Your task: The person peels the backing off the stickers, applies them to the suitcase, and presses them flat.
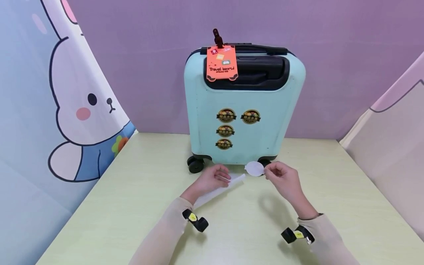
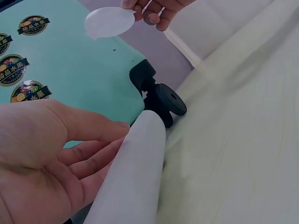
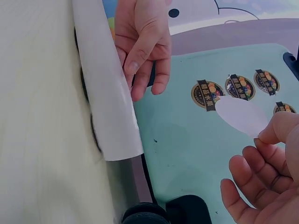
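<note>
My left hand (image 1: 212, 179) pinches the edge of a curled white sheet (image 2: 133, 172) between thumb and fingers, low in front of the suitcase. Between thumb and forefinger, my right hand (image 1: 287, 181) pinches a round white-backed sticker (image 1: 254, 169) by its edge; its printed face is hidden. Behind both hands stands a light teal suitcase (image 1: 255, 103), upright on black wheels. Several round black-and-gold fruit stickers are on its front: one at upper left (image 1: 226, 115), one at upper right (image 1: 250, 116), and others down the left column (image 1: 225, 131).
An orange luggage tag (image 1: 222, 64) hangs from the suitcase's top handle. The suitcase stands on a pale table (image 1: 149, 176) against a purple cloth backdrop (image 1: 142, 73). A rabbit-printed cloth (image 1: 79, 84) hangs at the left, and another pale cloth (image 1: 394, 136) at the right.
</note>
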The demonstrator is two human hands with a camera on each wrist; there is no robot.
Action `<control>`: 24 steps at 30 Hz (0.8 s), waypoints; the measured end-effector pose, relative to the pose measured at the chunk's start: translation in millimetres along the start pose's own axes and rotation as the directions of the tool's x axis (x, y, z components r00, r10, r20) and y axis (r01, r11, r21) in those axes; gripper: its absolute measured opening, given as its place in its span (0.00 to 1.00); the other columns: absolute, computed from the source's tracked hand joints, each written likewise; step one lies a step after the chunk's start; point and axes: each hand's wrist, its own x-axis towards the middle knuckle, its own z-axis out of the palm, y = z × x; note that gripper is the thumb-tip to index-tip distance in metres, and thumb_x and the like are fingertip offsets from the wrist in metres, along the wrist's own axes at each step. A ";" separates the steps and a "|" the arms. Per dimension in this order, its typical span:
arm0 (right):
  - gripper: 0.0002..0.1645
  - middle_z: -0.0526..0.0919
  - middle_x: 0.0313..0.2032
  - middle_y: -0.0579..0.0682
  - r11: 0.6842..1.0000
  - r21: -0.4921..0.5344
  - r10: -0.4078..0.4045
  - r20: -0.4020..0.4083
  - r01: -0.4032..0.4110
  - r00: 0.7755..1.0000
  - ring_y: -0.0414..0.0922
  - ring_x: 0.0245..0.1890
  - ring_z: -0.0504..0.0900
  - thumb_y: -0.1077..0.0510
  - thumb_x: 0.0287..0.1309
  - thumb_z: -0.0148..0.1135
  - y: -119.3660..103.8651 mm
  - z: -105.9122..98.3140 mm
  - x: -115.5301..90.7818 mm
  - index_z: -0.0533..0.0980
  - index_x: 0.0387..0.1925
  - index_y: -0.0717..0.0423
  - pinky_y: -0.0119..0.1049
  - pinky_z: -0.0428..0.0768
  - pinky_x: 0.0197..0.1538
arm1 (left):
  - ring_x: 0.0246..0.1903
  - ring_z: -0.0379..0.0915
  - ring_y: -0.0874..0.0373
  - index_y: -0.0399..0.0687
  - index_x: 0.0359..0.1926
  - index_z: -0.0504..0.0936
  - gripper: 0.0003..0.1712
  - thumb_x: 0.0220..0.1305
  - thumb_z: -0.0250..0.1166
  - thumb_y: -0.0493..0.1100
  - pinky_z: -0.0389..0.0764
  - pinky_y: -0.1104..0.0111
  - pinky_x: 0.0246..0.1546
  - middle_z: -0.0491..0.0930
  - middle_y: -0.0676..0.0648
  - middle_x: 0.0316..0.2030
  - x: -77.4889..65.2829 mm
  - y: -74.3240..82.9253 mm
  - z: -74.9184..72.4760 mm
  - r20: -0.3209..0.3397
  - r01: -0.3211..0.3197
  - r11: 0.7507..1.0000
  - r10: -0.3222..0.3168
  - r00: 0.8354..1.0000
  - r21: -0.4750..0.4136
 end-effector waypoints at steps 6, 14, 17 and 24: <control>0.03 0.83 0.25 0.51 1.000 0.006 0.003 0.017 -0.003 1.000 0.35 0.26 0.79 0.68 0.61 0.64 2.6 3.3 -0.4 0.81 0.32 0.67 0.26 0.77 0.29 | 0.46 0.82 0.42 0.23 0.51 0.73 0.21 0.56 0.66 0.21 0.84 0.66 0.46 0.82 0.33 0.44 -2.2 -3.3 -0.6 -0.004 -0.027 0.998 0.027 1.000 0.049; 0.03 0.83 0.25 0.51 1.000 -0.015 0.001 0.010 -0.001 1.000 0.36 0.25 0.78 0.68 0.60 0.65 4.1 5.8 -0.9 0.81 0.31 0.65 0.26 0.77 0.29 | 0.43 0.81 0.48 0.28 0.47 0.76 0.16 0.58 0.68 0.26 0.82 0.67 0.45 0.83 0.38 0.41 -6.2 4.1 2.4 -0.085 -0.083 0.985 0.097 0.992 0.152; 0.03 0.83 0.26 0.51 1.000 -0.028 0.011 -0.007 -0.011 1.000 0.36 0.26 0.77 0.68 0.59 0.64 3.7 6.5 -0.8 0.81 0.30 0.64 0.26 0.76 0.30 | 0.41 0.81 0.50 0.33 0.44 0.78 0.12 0.59 0.68 0.28 0.82 0.68 0.44 0.84 0.41 0.39 -7.5 11.3 6.2 -0.155 -0.113 0.979 0.139 0.978 0.167; 0.05 0.82 0.25 0.50 0.996 -0.078 -0.041 -0.091 0.034 0.995 0.35 0.26 0.76 0.71 0.53 0.64 -1.1 10.8 0.1 0.80 0.26 0.61 0.22 0.75 0.31 | 0.43 0.83 0.49 0.31 0.45 0.79 0.11 0.62 0.67 0.28 0.83 0.68 0.44 0.85 0.37 0.41 -11.1 30.9 19.2 -0.242 -0.208 0.978 0.200 0.949 -0.008</control>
